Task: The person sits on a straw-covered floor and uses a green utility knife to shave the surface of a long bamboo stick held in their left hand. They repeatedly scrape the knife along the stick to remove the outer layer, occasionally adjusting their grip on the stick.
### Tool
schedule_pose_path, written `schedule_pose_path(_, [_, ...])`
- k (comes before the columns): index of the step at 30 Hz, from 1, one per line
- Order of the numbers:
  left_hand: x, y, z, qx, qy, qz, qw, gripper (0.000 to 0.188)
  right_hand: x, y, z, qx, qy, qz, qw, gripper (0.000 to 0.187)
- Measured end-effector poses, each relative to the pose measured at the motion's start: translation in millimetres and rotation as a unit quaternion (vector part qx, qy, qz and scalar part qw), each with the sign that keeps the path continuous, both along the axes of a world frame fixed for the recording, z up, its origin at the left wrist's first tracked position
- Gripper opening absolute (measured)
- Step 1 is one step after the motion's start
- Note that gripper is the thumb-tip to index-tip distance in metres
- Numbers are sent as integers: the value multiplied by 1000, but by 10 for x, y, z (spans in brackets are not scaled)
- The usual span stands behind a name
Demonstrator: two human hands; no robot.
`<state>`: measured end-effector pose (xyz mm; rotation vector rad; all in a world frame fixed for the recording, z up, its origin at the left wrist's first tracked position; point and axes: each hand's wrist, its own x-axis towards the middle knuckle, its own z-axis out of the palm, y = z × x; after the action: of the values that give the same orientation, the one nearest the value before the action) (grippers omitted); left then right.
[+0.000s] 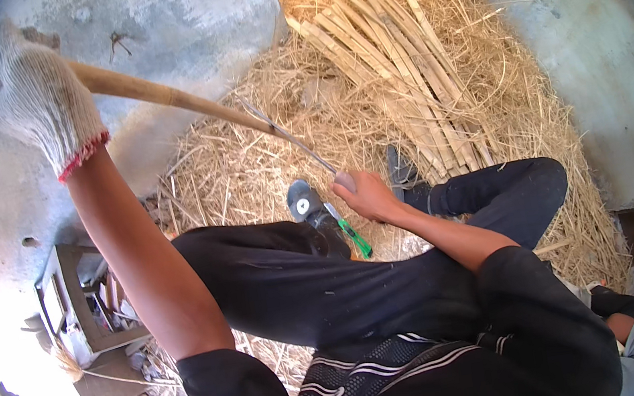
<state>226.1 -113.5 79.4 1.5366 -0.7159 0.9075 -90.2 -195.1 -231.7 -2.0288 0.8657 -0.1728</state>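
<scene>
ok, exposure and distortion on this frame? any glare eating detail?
Head view: lower left blown to white outside the grey frame, detail lost; head view: smaller hot patch at the top edge, by the straw; head view: fisheye circle, black at left and right edges; head view: pole and knife outlines readable, clear of the glare.

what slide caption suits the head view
Gloved left hand grips a bamboo pole; right hand holds a knife at its end.

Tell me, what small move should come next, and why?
Perhaps press the knife against the bamboo pole: the gloved left hand holds the pole, the bare right hand holds the knife, with knife and pole crossing in this view, contact unclear.
</scene>
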Motion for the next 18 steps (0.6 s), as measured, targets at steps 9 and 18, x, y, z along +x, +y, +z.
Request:
schedule_pose_path(9, [-383, 38, 151, -214, 173, -283, 919, 26, 144, 229, 820, 26, -137, 24, 990, 44])
schedule_pose_path(18, [-754, -69, 185, -194, 192, -296, 915, 40, 202, -108, 728, 126, 55, -3, 990, 49])
